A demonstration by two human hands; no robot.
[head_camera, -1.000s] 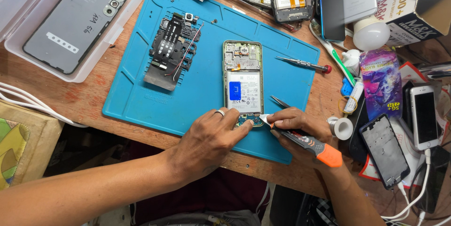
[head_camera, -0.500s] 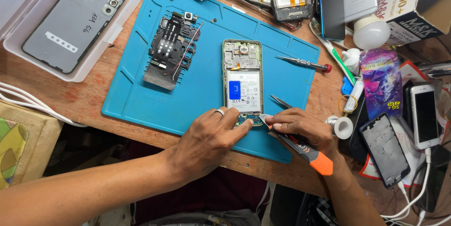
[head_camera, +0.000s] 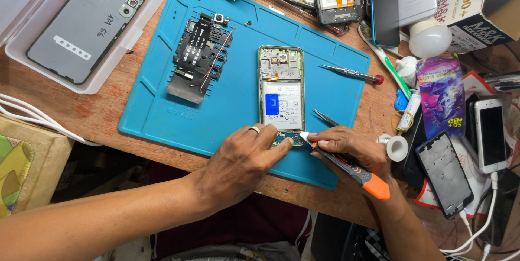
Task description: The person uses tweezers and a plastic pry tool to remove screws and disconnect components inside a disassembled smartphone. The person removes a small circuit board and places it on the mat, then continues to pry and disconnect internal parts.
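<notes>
The right hand (head_camera: 349,144) has drawn the orange-and-black knife (head_camera: 346,166) in closer, its orange end now lower and nearer the table (head_camera: 92,117) edge, so the blade tip sits right at the bottom edge of the opened phone (head_camera: 280,95) on the blue mat (head_camera: 227,125); its fingers pinch the knife near the blade; the left hand (head_camera: 241,163), ring on one finger, presses its fingers together on the phone's lower end; a white box with dark lettering (head_camera: 476,6) stands top right; a purple printed packet (head_camera: 441,95) lies below it.
</notes>
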